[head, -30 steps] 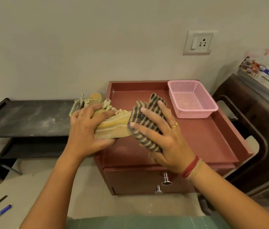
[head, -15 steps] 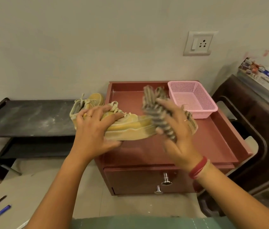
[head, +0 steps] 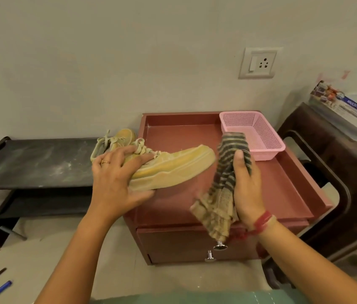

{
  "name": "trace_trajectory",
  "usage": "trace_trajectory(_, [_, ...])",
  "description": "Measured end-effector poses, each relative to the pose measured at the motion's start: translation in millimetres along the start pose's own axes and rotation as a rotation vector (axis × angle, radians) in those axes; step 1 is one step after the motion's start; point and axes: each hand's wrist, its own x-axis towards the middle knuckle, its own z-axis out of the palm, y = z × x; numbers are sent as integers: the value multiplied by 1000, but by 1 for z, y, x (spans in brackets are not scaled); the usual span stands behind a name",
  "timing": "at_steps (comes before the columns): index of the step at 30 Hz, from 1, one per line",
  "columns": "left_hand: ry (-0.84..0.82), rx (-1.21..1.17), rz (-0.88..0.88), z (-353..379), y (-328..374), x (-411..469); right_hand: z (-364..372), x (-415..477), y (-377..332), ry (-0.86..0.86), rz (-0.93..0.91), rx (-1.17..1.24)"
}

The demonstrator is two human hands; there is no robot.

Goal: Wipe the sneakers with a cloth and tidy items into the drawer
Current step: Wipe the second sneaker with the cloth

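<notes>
Head view, wiping step. Left hand (head: 116,178) grips a yellow sneaker (head: 173,165) at the lace end, fingers curled over the top, thumb under; shoe is held above the red cabinet top (head: 282,183), toe pointing right. Right hand (head: 246,189) has fingers closed round a bunched striped cloth (head: 224,183), just beside the toe w/ a small gap. 2nd sneaker (head: 122,137) sits behind, on the dark shelf (head: 30,163). Drawer (head: 184,244) looks shut, so tidying prob. not begun. Next move likely needs cloth onto toe/sidewall, pressed & rubbed while left hand steadies.
</notes>
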Motion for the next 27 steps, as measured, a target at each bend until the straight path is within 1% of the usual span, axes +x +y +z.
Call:
trace_trajectory(1, [-1,-1,-11,0,-1,0,1,-8,-2,-87,-166,-129])
trace_trajectory(2, [-7,4,-12,0,-2,0,2,-15,0,-237,-393,-338])
trace_trajectory(3, [-16,8,-3,0,-3,0,3,-20,1,-394,-622,-620])
trace_trajectory(4, [-18,7,13,0,-3,0,1,-20,7,-497,-810,-868])
trace_trajectory(5, [-10,0,29,0,-3,0,-1,-18,11,-529,-914,-1028])
trace_trajectory(6, [2,-11,42,0,-3,0,-3,-12,16,-528,-932,-1074])
trace_trajectory(7, [14,-24,50,0,-3,-1,-4,-8,17,-520,-891,-1022])
trace_trajectory(8, [25,-34,54,0,-4,-1,-3,-4,18,-508,-824,-914])
trace_trajectory(10, [40,-36,65,1,-3,-3,0,-3,19,-494,-636,-662])
trace_trajectory(12, [50,-30,72,2,-2,-3,7,0,19,-435,-535,-510])
trace_trajectory(13, [53,-30,72,2,-2,-2,9,2,18,-404,-449,-413])
trace_trajectory(14, [53,-25,72,2,-2,-3,10,5,17,-364,-311,-287])
trace_trajectory(15, [54,-19,71,2,-1,-3,10,9,14,-324,-120,-144])
trace_trajectory(16, [56,-17,62,1,-2,-5,7,14,14,-287,95,-53])
trace_trajectory(17, [57,-23,38,1,-2,-6,3,19,16,-275,288,-50])
trace_trajectory(18, [57,-27,2,0,-1,-7,0,21,18,-272,407,-93])
trace_trajectory(19, [56,-17,-36,-1,0,-7,-3,23,18,-226,460,-118])
trace_trajectory(20, [48,13,-62,-1,2,-6,-5,24,16,-142,465,-122])
trace_trajectory(21, [32,63,-67,-1,6,-3,-5,27,14,-33,440,-77])
trace_trajectory(22, [2,127,-51,1,11,0,-6,30,9,59,358,-72])
trace_trajectory(23, [-37,203,-17,4,17,3,-8,32,3,121,241,-128])
trace_trajectory(25, [-125,344,69,16,32,6,-12,32,-4,143,10,-322])
trace_trajectory(27, [-185,420,125,28,45,7,-14,26,1,45,-100,-494])
